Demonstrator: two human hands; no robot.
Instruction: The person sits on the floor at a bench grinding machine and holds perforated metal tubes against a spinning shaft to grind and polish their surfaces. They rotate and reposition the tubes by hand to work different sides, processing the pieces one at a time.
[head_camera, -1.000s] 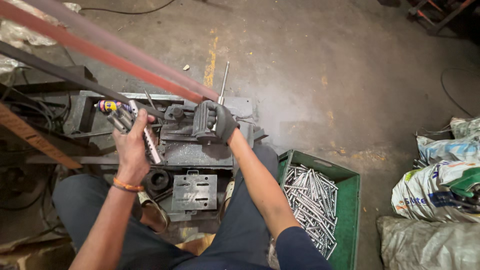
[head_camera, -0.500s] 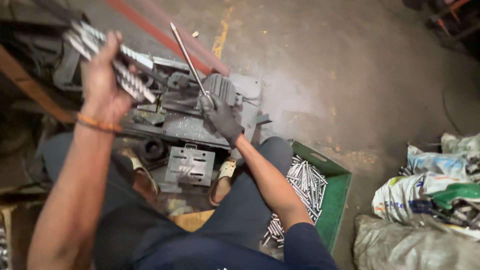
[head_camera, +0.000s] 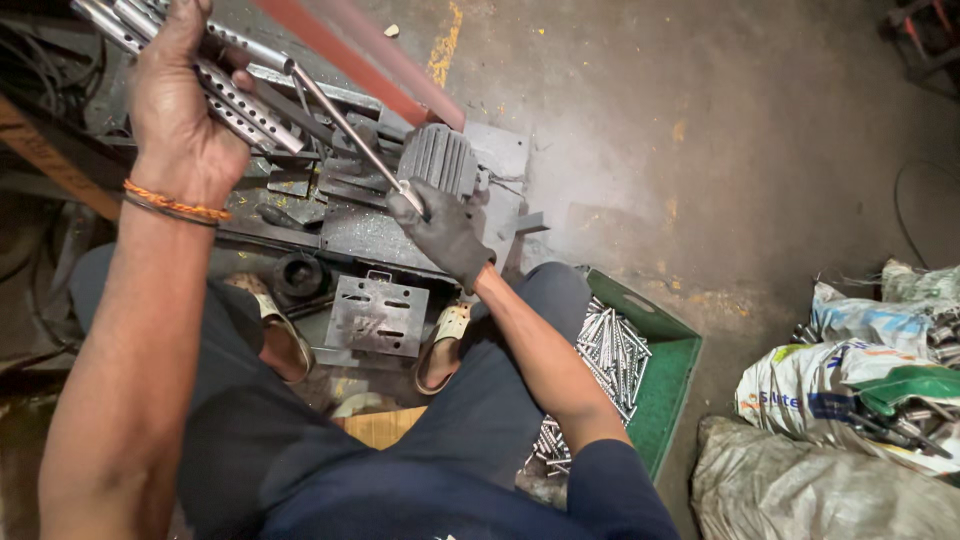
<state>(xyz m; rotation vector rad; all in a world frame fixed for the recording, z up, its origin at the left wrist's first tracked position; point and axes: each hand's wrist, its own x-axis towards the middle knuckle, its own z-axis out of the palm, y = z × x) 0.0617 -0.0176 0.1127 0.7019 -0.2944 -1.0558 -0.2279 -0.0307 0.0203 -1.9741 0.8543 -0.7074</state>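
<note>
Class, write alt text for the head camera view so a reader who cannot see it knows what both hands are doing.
Seen from above, a seated person's bare left hand raises a bundle of perforated silver metal tubes, while the gloved right hand grips a thin steel lever on a grey metal press machine. A green plastic crate of cut metal tubes sits beside the right leg.

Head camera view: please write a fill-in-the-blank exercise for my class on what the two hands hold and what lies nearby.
1. The right hand wears a dark ____ and has its grip on a thin metal rod.
2. The bare left hand holds a bundle of perforated metal ____.
3. The crate of metal pieces beside the right knee is ____ in colour.
4. The left wrist carries an ____ band.

Missing words: glove; tubes; green; orange
</note>
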